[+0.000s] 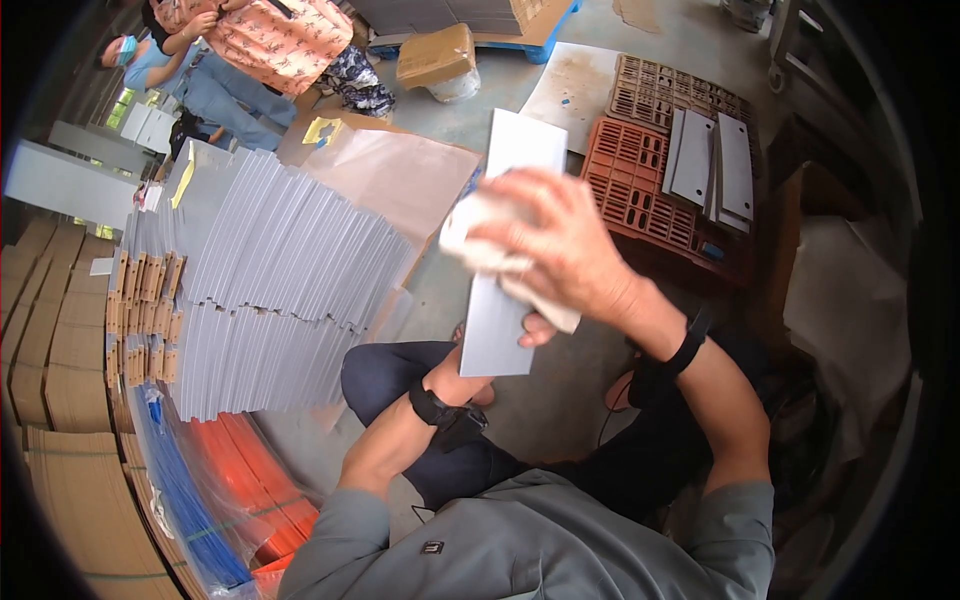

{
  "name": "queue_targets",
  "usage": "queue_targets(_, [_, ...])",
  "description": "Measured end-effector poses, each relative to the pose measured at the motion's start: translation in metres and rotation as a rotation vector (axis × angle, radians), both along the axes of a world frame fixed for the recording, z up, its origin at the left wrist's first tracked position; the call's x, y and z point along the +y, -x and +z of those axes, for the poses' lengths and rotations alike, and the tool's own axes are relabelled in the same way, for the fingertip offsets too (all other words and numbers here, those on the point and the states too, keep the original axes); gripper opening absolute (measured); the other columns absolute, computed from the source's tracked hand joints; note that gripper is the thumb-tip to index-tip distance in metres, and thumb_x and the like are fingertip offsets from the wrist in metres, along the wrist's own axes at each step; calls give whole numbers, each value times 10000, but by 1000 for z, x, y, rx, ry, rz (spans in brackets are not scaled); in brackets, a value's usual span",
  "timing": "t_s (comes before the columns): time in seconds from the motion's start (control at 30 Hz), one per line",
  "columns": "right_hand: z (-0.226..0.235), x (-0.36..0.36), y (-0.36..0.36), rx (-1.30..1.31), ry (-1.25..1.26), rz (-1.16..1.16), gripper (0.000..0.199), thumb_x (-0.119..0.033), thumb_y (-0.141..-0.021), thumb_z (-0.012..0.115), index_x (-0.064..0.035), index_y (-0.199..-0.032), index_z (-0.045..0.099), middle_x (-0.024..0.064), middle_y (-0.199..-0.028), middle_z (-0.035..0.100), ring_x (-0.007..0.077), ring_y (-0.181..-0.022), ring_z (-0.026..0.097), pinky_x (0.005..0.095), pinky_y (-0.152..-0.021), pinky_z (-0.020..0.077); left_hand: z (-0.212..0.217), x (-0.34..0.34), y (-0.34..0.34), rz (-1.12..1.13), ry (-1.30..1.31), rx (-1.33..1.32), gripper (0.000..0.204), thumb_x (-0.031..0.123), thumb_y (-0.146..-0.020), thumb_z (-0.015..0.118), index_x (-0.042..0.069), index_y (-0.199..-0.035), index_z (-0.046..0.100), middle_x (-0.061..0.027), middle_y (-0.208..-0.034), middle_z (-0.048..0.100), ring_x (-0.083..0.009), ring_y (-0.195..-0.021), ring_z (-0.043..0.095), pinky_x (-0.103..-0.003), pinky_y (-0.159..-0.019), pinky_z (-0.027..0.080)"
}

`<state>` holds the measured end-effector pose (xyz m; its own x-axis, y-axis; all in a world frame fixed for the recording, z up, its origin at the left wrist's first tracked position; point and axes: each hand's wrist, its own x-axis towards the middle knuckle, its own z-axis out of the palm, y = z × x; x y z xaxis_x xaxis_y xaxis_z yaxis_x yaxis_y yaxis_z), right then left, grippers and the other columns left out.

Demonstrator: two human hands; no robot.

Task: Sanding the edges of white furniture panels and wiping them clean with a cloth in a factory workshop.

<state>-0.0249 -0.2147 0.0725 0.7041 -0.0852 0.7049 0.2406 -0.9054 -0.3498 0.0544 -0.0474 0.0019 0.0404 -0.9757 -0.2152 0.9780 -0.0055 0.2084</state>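
Observation:
A long flat silver-grey metal panel [497,335] is held up, slightly tilted, in front of my body. My left hand [456,374] grips it from beneath; most of that hand is hidden behind the panel, with fingertips curling round its right edge. On the panel's upper face, my right hand [565,235] presses a crumpled white cloth [487,237], its fingers wrapped over the fabric and blurred by motion. Several similar grey panels with small holes [692,155] lie at the right on an upturned red-brown plastic crate [625,165].
Stacked grey panels [290,240] stand in long rows at the left, beside orange [245,470] and blue wrapped bundles [185,490]. Cardboard stacks [70,340] line the far left. A taped cardboard box [437,55] sits behind. Two people [265,45] are at the upper left.

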Motion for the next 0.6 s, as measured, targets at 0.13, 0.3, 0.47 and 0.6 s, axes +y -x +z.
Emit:
queue_targets(0.13, [-17, -88, -3, -88, -481, -403, 352, -222, -968, 711, -83, -1286, 652, 153, -1234, 668, 269, -1185, 614, 402, -995, 498, 9, -28, 19, -247, 100, -99, 630, 327, -1070, 495, 88, -1610, 275, -79, -922, 535, -121, -655, 511, -238, -500, 433])
queue_targets(0.3, [-42, -123, -1, -177, -603, -466, 360, -337, -1045, 627, -54, -1263, 678, 104, -966, 723, 151, -906, 657, 329, -828, 528, 2, -24, 3, -314, 175, -13, 596, 288, -1086, 459, 75, -1612, 278, -89, -910, 538, -121, -640, 486, -236, -495, 413])
queue_targets(0.47, [-28, -138, 7, -303, -698, -481, 345, -307, -1046, 639, -47, -1268, 684, 72, -1001, 728, 126, -906, 665, 289, -808, 536, 3, -21, -13, -241, 346, 51, 623, 343, -1082, 441, 46, -1607, 284, -101, -926, 517, -137, -619, 439, -252, -466, 379])
queue_targets(0.6, [-13, -109, 6, -292, -338, -409, 294, -193, -984, 709, -41, -1234, 694, 102, -1048, 668, 203, -917, 670, 312, -800, 540, 5, -26, -15, -97, 184, 45, 653, 391, -1081, 428, 31, -1605, 278, -125, -933, 502, -150, -652, 438, -253, -456, 390])
